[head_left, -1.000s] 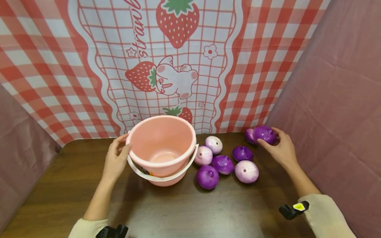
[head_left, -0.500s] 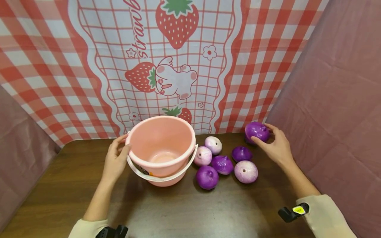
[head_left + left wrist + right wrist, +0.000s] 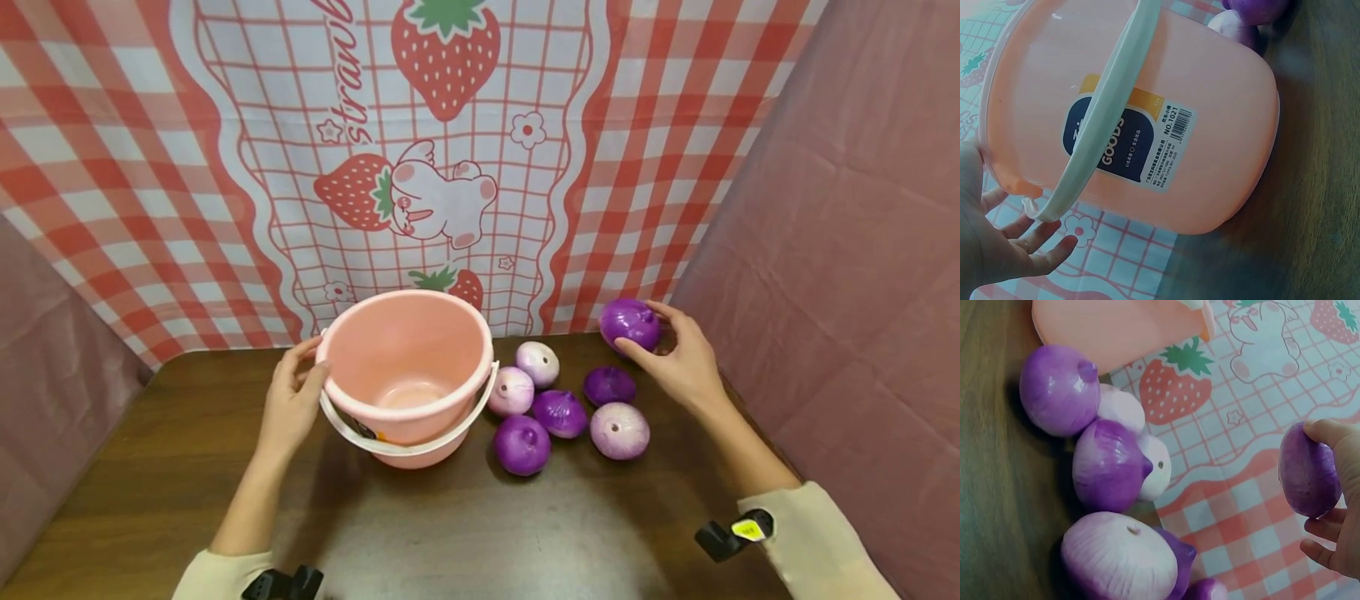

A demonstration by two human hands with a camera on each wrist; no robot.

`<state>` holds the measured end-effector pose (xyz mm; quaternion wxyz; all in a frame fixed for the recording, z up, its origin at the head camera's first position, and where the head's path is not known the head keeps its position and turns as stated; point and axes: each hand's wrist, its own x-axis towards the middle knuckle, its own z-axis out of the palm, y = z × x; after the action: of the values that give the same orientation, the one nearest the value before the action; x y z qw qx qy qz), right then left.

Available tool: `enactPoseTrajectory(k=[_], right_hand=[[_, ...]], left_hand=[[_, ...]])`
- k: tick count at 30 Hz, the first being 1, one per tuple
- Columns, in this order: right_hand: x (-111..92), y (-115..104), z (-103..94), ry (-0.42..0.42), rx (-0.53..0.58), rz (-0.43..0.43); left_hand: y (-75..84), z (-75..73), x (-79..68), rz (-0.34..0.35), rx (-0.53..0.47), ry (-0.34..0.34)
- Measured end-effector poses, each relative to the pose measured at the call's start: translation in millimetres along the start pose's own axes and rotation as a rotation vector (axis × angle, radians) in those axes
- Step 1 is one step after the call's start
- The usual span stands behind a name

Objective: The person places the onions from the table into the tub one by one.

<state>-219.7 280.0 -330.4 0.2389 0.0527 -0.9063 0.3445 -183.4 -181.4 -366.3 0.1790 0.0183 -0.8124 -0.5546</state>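
Note:
My left hand [image 3: 294, 393] holds the pink bucket [image 3: 411, 358] at its left rim, thumb over the edge and fingers outside near the handle's end. The white handle [image 3: 1104, 112] hangs across the bucket's labelled side. In my right hand [image 3: 682, 357] is a glossy purple onion [image 3: 630, 323], pinched between thumb and fingers and raised at the back right. The right wrist view shows this onion [image 3: 1310, 472] off the table, against the patterned cloth. Below it in the head view are a dark purple onion [image 3: 609, 387] and a pale onion [image 3: 619, 431].
Closer to the bucket sit more onions: two purple ones, a front onion [image 3: 522, 446] and a middle onion [image 3: 561, 414], and two whitish ones [image 3: 512, 392]. A strawberry-print cloth [image 3: 450, 200] hangs behind the brown table [image 3: 480, 533]. A pink curtain [image 3: 847, 250] stands at the right.
My right hand has carried the purple onion leftward and slightly up, over the onion it stood beside at the back right. The left hand and the bucket have stayed in place.

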Motion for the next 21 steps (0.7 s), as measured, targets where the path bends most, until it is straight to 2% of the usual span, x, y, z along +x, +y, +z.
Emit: enactPoseTrajectory(k=[21], right_hand=[[5.0,-36.2,19.2,-0.073,0.081,-0.053]], left_hand=[[-2.5,2.6,0.2,0.005,-0.009,0.02]])
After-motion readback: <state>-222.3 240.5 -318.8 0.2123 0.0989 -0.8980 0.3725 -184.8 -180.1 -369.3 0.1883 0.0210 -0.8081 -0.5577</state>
